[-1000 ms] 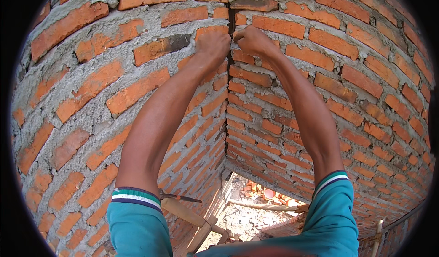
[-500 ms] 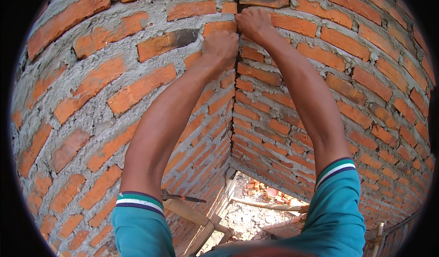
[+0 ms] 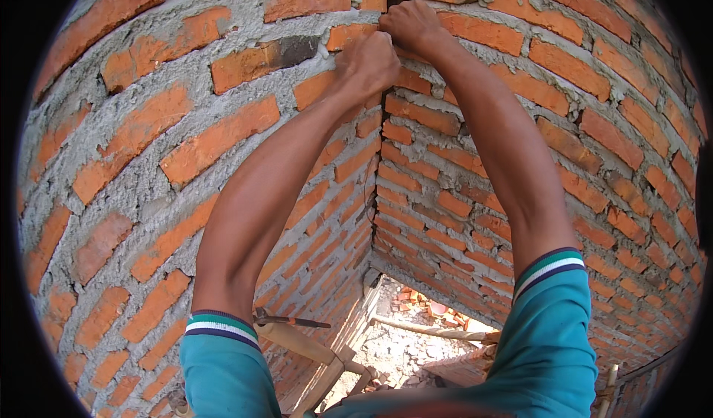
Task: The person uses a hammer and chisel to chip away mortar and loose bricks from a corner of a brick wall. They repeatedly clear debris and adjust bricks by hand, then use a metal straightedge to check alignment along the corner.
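Observation:
Both my arms reach up to the corner where a left brick wall meets a right brick wall. My left hand is closed in a fist right at the corner gap. Just above it, my right hand is closed too, its knuckles against the dark vertical gap. Whatever the fingers grip is hidden behind the hands. Below them, a thin dark strand hangs in a curve along the corner; whether it runs up to my hands I cannot tell.
A tool like a hammer rests on a wooden scaffold pole by my left elbow. Another pole crosses farther below. Broken bricks and rubble lie on the ground far down. Rough mortar juts from the wall joints.
My left hand has moved right and slightly up, across the corner and closer to my right hand. The right hand stays nearly in place, still closed. The view has shifted slightly.

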A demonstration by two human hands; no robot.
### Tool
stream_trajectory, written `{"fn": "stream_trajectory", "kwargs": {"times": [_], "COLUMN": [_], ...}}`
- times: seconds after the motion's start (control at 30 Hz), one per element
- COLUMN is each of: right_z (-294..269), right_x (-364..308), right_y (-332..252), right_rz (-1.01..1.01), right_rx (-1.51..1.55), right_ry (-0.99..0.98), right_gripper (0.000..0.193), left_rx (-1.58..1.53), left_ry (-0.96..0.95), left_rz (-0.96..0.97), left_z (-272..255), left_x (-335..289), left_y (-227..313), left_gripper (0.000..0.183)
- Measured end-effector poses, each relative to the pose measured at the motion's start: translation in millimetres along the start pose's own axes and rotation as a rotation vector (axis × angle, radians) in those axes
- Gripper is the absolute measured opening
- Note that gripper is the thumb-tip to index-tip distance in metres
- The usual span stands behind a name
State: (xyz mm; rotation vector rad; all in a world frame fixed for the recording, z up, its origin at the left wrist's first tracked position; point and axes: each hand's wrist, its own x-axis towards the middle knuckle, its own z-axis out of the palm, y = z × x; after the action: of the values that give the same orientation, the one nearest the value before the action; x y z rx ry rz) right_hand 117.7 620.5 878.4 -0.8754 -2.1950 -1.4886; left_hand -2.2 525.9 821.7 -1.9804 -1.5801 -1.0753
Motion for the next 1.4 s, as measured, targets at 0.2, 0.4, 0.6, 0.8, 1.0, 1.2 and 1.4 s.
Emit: {"fn": "stream_trajectory", "kwargs": {"times": [0.2, 0.4, 0.6, 0.8, 1.0, 1.2, 1.4], "right_z": [-11, -38, -45, -40, -54, -37, -35], "right_x": [-4, -34, -86, -91, -101, -120, -145], "right_y": [6, 1, 4, -25, -73, -26, -13], "right_rz": [-0.043, 0.07, 0.038, 0.392, 0.451, 0.324, 0.294], "right_rx": [0.082, 0.08, 0.063, 0.483, 0.61, 0.222, 0.018], "right_ry": [0.025, 0.037, 0.036, 0.02, -0.178, 0.135, 0.122], "right_gripper": [0.013, 0.018, 0.014, 0.015, 0.016, 0.016, 0.019], "left_rx": [0.384, 0.631, 0.849, 0.985, 0.88, 0.819, 0.851], "left_ry": [-0.027, 0.0, -0.117, -0.098, -0.041, -0.071, 0.02], "left_rz": [0.163, 0.297, 0.461, 0.572, 0.577, 0.464, 0.572], "left_z": [-27, -25, -19, -13, -15, -20, -26], "left_x": [0, -1, 2, 5, 10, 5, -5], "left_y": [-8, -12, -20, -29, -32, -24, -30], "left_gripper": [0.022, 0.018, 0.016, 0.019, 0.02, 0.01, 0.008]}}
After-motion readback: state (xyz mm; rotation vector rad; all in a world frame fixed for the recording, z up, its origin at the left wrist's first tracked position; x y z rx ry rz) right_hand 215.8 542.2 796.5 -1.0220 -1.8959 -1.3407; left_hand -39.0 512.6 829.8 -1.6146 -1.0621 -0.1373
